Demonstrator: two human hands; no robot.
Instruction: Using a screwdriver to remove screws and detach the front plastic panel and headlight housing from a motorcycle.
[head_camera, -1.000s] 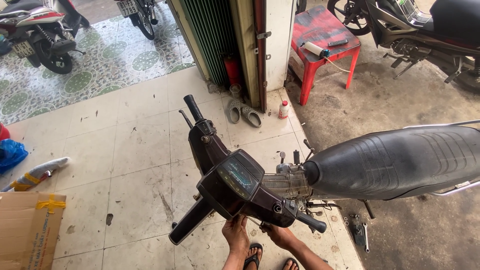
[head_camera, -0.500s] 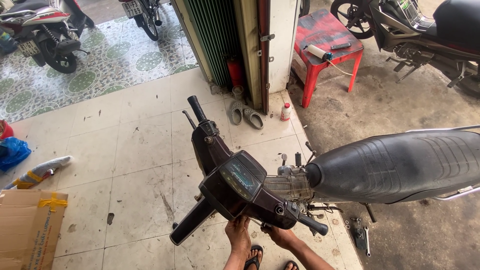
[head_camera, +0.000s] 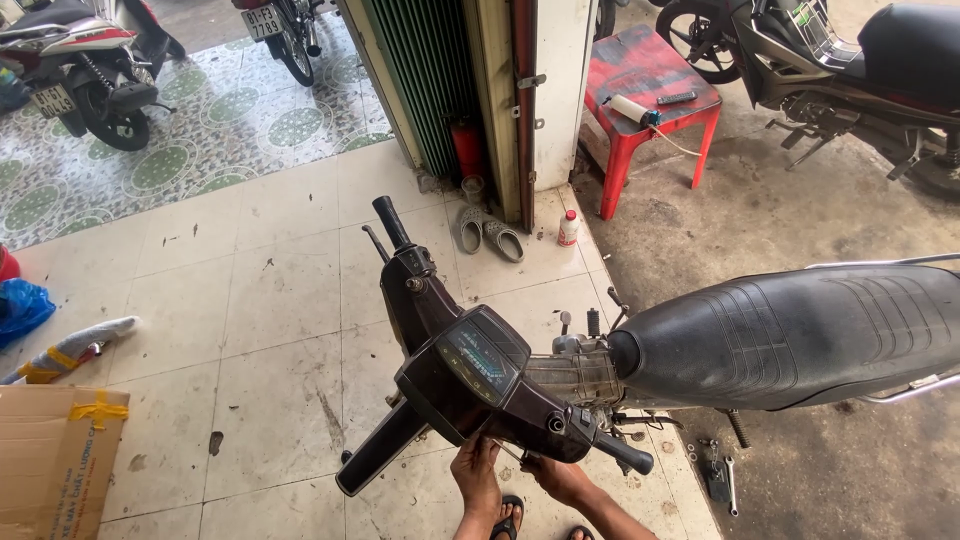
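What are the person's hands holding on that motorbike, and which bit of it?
Both the left hand and the right hand reach up under the motorbike's handlebar cover, at its lower edge. Whether either hand actually grips it cannot be told.

We see a slight shift of view across the three frames: the red stool (head_camera: 655, 95) and the parked motorcycle (head_camera: 850, 80) behind it slide toward the upper right, and the sandals (head_camera: 490, 232) and small bottle (head_camera: 568, 228) sit a little higher in the frame than before. Our left hand (head_camera: 478, 475) and right hand (head_camera: 560, 478) rise slightly under the handlebar unit (head_camera: 470, 375), closer to its underside. The handlebar's tilt alters only marginally.
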